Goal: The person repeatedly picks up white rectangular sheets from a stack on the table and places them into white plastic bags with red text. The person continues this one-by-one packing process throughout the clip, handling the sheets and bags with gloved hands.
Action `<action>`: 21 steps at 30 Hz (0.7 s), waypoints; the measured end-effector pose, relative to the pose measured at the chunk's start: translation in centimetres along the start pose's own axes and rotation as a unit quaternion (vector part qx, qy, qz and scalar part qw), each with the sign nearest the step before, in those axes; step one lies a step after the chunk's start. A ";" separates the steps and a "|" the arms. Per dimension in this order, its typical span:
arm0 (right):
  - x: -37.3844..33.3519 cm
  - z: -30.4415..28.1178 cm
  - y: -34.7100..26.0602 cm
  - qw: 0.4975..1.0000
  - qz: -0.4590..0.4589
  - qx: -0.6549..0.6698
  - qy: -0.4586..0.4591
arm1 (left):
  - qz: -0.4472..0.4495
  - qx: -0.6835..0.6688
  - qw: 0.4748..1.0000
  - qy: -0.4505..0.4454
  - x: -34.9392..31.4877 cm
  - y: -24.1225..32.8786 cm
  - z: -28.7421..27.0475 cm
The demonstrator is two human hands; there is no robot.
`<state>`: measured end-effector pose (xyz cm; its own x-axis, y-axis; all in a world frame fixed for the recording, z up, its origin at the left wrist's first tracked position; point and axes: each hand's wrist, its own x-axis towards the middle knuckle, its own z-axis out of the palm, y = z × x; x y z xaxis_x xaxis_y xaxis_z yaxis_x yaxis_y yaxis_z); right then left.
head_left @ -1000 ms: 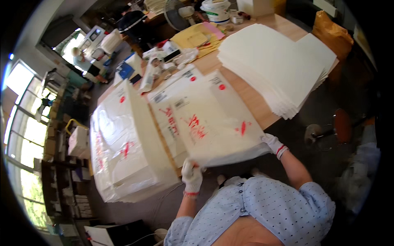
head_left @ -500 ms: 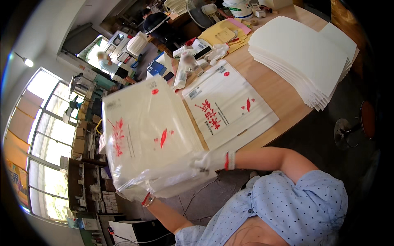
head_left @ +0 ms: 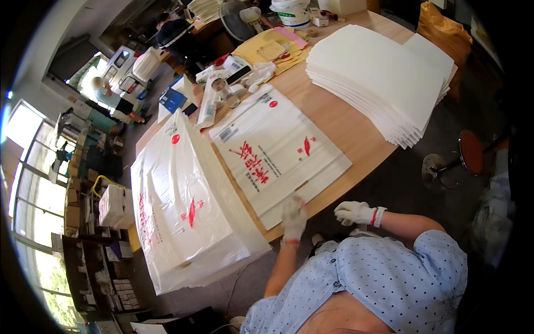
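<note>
My left hand (head_left: 293, 218), in a white glove, is at the near edge of a pile of flat white plastic bags (head_left: 281, 150) with red print. It is smeared by motion, and how its fingers are set does not show. Just off the table's front edge, my gloved right hand (head_left: 356, 213) has its fingers curled in, with nothing seen in them. Left of the flat bags lies a thick stack (head_left: 183, 211) covered in shiny printed plastic, its near end reaching past the table edge. Neither hand touches that stack.
A stack of white boards (head_left: 384, 78) lies on the wooden table (head_left: 356, 167) at right. A glass jar (head_left: 225, 92), phone, yellow papers and bucket (head_left: 292, 12) stand farther back. A round stool (head_left: 470, 153) is at right. Two people (head_left: 178, 36) are in the background.
Both hands have let go of the plastic-covered stack and moved right. That stack has come down onto the table's left end. The view has shifted too.
</note>
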<state>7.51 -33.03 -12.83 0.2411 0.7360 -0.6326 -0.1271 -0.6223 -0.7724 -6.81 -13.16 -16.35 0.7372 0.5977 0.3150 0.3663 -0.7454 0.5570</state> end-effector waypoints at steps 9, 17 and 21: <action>0.2 -1.8 -0.5 0.993 0.004 0.111 0.031 | -0.172 -0.016 0.962 -0.212 8.3 -5.0 2.1; 11.6 2.2 -11.0 0.910 -0.161 0.382 -0.016 | -0.068 0.090 0.990 -0.090 11.3 -2.5 0.5; 12.6 -3.7 -7.4 0.880 -0.323 -0.214 0.275 | -0.208 -0.324 0.922 0.043 15.0 -7.4 -1.3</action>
<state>15.08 -20.18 -14.89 0.5746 0.8056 0.1442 0.5532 -0.2525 -0.7939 0.76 1.70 -14.72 0.5507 0.8346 0.0147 0.1707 -0.1298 0.9767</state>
